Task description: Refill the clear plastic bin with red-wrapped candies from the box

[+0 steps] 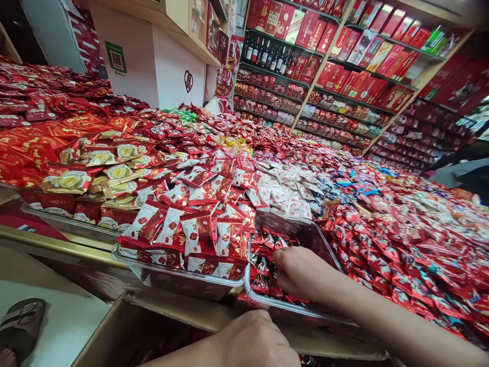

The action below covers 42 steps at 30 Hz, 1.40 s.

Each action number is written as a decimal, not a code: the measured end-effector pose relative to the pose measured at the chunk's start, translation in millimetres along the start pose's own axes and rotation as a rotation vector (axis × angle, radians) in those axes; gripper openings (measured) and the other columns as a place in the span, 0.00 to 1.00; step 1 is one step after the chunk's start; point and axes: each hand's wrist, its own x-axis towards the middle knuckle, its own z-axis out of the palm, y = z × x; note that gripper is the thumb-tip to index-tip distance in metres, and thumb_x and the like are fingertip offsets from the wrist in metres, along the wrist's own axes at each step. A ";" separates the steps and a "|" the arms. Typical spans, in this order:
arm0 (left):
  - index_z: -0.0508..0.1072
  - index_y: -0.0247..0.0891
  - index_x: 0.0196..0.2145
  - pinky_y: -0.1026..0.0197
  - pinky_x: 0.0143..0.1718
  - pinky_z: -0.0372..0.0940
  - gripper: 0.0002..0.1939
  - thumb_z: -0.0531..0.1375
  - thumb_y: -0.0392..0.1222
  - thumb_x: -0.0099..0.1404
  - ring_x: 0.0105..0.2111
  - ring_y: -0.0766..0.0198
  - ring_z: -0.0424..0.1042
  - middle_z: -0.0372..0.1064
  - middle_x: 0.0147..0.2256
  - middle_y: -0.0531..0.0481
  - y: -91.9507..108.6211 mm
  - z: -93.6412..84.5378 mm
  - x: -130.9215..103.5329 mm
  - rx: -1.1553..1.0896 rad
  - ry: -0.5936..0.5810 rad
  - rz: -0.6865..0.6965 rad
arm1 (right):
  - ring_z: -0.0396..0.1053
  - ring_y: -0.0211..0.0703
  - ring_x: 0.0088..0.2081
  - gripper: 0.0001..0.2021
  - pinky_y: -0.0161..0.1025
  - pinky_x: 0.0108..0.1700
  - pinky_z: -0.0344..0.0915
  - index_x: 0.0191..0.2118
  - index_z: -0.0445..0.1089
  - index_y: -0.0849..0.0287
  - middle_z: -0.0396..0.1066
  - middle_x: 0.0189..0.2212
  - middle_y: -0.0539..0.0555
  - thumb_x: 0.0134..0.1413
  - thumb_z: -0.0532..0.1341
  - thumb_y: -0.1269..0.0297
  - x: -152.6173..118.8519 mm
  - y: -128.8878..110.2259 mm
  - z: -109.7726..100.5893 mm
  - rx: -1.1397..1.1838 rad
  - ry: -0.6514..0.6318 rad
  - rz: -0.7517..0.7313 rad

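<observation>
My right hand [296, 270] reaches into a clear plastic bin [321, 239], its curled fingers among small dark red candy packets [263, 270]. What those fingers grip is hidden. Lower down, my left hand [257, 339] is curled with its back toward me, over the front flap of a cardboard box [183, 311]; its fingertips are out of sight. Left of my right hand, another clear bin [191, 279] is heaped with red and white packets [196, 232]. Dark red shapes show dimly inside the cardboard box.
Heaps of red sweets [405, 239] spread to the right, and durian-printed packets [118, 173] lie to the left. Shelves [321, 71] with bottles and red boxes stand behind. A sandaled foot [23, 326] shows at the lower left.
</observation>
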 end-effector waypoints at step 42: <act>0.56 0.38 0.18 0.63 0.18 0.46 0.13 0.57 0.38 0.55 0.17 0.71 0.56 0.57 0.16 0.59 2.6 -2.1 -1.8 -0.016 0.014 0.025 | 0.68 0.43 0.27 0.09 0.33 0.23 0.53 0.26 0.68 0.59 0.71 0.25 0.52 0.38 0.63 0.59 21.7 13.5 13.6 0.065 -0.154 -0.036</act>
